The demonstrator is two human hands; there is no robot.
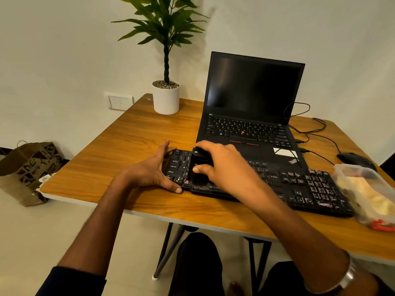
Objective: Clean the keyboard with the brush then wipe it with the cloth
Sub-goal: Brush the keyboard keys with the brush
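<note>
While the right hand presses a black brush down onto the left end of the black keyboard, its fingers are closed around the brush body, thumb on the near side. The left hand braces the keyboard's left edge, fingers spread and holding nothing, thumb tip resting on the table at the near corner. The keyboard lies across the table's front, just before an open laptop. A clear plastic container sits touching or just beside the keyboard's right end; pale yellow material inside may be the cloth, though I cannot tell. Brushing looks barely begun, since most keys lie to the right. The risk, as I judge it, is that a hard sweep rightward shoves the keyboard into the container and nudges it toward the table edge, or flicks dust onto the laptop keys
</note>
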